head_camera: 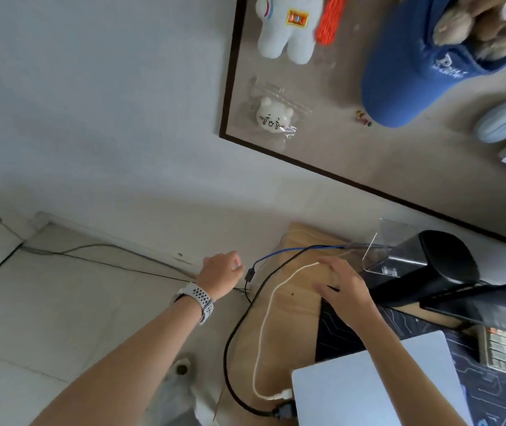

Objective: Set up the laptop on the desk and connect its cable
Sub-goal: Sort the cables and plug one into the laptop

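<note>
A closed silver laptop (368, 382) lies on the dark desk mat (334, 336) at the lower right. A white cable (265, 315) and a thick black cable (233, 336) are both plugged into the laptop's left edge and run up across the wooden desk (300, 290). My right hand (342, 287) rests flat on the desk beside the mat, fingers spread near the white cable. My left hand (221, 273), with a watch on the wrist, reaches off the desk's left edge, fingers curled near a small black plug (249, 275) on a blue cable (279, 255); what it holds is hidden.
A black monitor (430, 265) stands at the right on a clear stand (374, 250), with a keyboard (504, 352) below it. A pinboard (353, 142) on the wall carries plush toys and a blue cap (399, 87). Thin wires (107, 256) trail along the floor at left.
</note>
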Demonstrator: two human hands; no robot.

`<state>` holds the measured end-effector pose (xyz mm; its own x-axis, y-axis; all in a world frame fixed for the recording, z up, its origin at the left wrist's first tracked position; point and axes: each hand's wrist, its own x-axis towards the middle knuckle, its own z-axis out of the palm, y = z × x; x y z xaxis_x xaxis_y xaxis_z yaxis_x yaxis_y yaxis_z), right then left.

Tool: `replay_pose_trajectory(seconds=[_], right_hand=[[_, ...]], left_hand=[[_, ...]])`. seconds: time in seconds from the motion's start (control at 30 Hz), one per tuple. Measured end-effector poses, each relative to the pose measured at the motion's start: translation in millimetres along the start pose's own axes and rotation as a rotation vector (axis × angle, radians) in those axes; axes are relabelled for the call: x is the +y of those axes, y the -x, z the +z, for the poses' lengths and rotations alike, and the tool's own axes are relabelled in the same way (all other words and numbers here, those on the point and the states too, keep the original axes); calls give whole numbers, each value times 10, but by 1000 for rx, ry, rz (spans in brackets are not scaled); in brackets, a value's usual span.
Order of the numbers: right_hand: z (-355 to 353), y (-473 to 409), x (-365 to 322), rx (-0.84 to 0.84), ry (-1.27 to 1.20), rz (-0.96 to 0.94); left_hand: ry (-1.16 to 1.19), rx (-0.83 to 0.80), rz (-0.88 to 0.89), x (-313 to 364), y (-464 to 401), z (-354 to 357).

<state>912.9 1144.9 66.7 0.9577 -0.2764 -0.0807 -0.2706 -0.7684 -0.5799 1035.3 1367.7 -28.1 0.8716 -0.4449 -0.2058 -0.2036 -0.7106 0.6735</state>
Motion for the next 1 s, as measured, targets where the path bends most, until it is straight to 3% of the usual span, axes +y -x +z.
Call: replay_pose_trajectory(seconds=[0.17, 0.47, 0.7, 0.83, 1.0], right_hand=[[190, -217, -122, -42, 27, 105], [232, -263, -159, 24, -55, 285], [274, -21, -102, 62, -92, 463], [267, 81, -104, 92, -100, 501], [289, 51, -163, 102, -138, 519]], left_hand=[[-228, -226, 44, -29, -673, 200], [-325, -591, 83, 16, -1306, 576], [-257, -623, 38, 97, -1337, 722], [-179, -621, -35, 40, -1308, 805], [-189, -611, -8, 33, -1289, 776]])
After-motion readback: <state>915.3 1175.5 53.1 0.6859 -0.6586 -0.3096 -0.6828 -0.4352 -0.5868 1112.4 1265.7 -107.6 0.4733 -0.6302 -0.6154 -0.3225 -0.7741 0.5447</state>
